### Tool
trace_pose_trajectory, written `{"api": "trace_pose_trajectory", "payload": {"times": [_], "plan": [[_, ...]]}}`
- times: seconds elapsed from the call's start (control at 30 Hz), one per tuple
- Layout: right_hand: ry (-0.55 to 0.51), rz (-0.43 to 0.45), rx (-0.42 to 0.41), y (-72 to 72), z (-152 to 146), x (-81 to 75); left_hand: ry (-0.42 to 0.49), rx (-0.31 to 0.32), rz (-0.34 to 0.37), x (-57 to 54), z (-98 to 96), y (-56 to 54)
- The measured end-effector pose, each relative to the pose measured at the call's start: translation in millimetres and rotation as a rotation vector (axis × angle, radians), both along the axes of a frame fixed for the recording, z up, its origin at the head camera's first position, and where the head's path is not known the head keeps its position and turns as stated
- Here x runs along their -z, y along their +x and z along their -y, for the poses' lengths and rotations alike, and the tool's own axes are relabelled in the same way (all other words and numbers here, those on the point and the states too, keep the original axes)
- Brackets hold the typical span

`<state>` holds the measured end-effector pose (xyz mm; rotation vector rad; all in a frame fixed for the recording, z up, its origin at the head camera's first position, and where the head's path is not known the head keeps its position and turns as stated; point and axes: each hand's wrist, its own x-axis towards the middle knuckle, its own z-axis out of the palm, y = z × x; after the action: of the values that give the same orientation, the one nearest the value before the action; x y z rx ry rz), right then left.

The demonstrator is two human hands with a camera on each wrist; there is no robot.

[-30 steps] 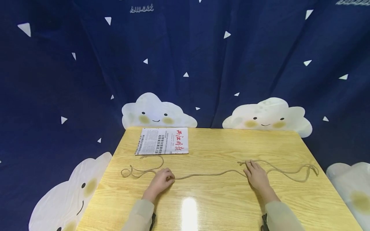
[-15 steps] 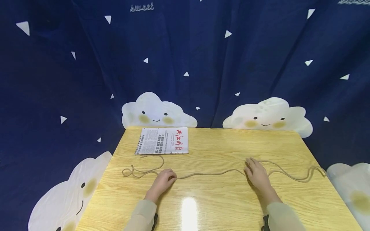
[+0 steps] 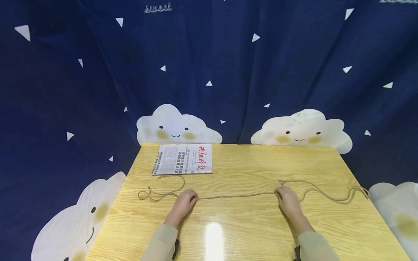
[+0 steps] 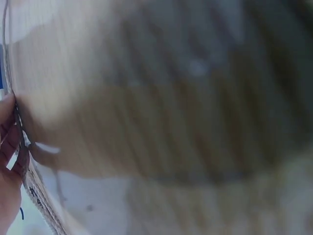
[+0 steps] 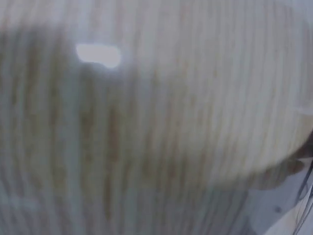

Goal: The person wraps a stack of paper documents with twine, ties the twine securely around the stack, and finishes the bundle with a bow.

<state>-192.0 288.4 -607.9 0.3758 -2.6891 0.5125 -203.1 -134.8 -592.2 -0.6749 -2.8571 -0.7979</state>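
1. A thin tan rope (image 3: 235,196) lies across a rectangular, yellowish wood-grain tabletop (image 3: 248,165), its middle stretch running nearly straight between a person's two hands.
2. The left hand (image 3: 183,203) pinches the rope at the left end of that stretch, thumb and fingers together on it; the left wrist view shows the same grip at its edge.
3. The right hand (image 3: 289,203) pinches the rope at the other end of the stretch, its thumb and fingertips brought together there. The right wrist view shows mostly blurred wood grain, and the grip cannot be told from it.
4. Left of the left hand, the rope forms a small loop, then curves back, its loose end just beside the near edge of a folded, printed newspaper (image 3: 171,159) with red characters.
5. Beyond the right hand, the rope runs out to a bend at the tabletop's right edge and doubles back, its other end lying just past the fingers.
6. Light beige sleeves (image 3: 160,242) cover both forearms.
7. Behind hangs a dark blue curtain (image 3: 209,47) with white triangles and smiling white clouds (image 3: 302,123).
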Motion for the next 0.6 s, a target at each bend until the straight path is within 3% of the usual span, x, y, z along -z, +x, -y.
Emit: {"api": "trace_pose_trajectory", "payload": {"times": [0.4,0.6], "plan": [[-0.067,0.169,0.093,-5.9,6.7,-9.2,-0.054,-0.111,-0.092,-0.6,-11.8,-20.5],[-0.101,0.190,0.132,-9.8,6.8,-9.3,-0.016,-0.161,-0.075,-0.6,-16.0,-30.1]]}}
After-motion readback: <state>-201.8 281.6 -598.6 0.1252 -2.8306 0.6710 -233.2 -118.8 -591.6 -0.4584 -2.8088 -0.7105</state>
